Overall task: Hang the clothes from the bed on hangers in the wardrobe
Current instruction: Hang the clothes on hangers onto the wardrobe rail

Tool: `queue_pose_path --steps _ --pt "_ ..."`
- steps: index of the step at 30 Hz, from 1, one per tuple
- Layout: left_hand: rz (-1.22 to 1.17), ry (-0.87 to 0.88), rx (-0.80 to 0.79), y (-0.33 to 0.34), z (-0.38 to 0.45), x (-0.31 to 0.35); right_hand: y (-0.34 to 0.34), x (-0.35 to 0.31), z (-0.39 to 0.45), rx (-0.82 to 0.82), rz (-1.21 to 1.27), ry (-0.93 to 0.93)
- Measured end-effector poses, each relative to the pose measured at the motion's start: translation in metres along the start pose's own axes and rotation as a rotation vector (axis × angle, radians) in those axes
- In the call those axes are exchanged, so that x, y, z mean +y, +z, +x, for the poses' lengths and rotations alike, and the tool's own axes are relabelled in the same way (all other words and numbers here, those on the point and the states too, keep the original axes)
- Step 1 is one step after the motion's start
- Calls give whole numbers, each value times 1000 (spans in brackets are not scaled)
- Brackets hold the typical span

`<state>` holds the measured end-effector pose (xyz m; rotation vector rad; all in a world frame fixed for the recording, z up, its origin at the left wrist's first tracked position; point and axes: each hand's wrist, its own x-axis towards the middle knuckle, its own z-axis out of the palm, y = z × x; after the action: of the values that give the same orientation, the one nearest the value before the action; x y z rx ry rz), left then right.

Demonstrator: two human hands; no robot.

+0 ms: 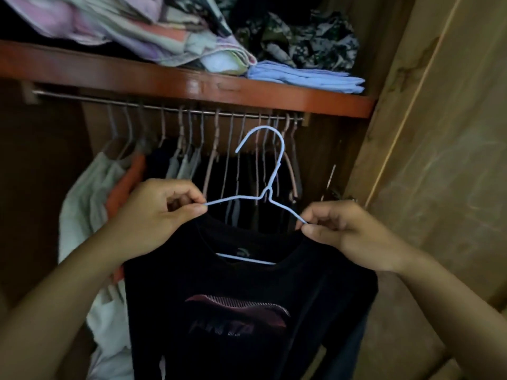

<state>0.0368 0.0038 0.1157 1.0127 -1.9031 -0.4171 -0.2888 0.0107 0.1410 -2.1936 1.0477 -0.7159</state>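
Observation:
A black T-shirt [247,311] with a reddish chest print hangs on a light blue wire hanger [275,171] in front of the open wardrobe. My left hand [153,215] pinches the shirt's left shoulder together with the hanger's left arm. My right hand [348,237] pinches the right shoulder at the hanger's right arm. The hanger's hook points up, just below the metal rail [153,106] and apart from it. The hanger's bottom bar shows through the neck opening.
Several hangers with clothes crowd the rail, dark garments in the middle, pale and orange ones [90,193] at the left. A red-brown shelf [208,86] above carries folded fabrics. The wardrobe door [439,160] stands open at the right.

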Motion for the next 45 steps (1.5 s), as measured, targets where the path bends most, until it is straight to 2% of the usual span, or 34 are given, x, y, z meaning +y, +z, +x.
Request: queue_pose_path --steps 9,16,19,22,27,33,38,45 --pt "261 -174 229 -43 -61 -8 47 -21 60 -310 123 -146" --pt "588 -348 419 -75 -92 -38 118 -49 104 -408 320 -84" --pt "620 -461 540 -86 -97 -49 150 -62 124 -383 425 -25" --pt "586 -483 651 -92 -106 -57 175 -73 148 -349 534 23" --pt "511 -511 688 -94 -109 -65 215 -98 192 -324 681 110" --pt "436 -446 801 -107 -114 -64 265 -128 242 -283 736 180" --pt "390 -401 831 -118 -118 -63 280 -152 268 -233 783 193" --pt "407 -434 837 -123 -119 -72 294 -164 310 -181 853 223"
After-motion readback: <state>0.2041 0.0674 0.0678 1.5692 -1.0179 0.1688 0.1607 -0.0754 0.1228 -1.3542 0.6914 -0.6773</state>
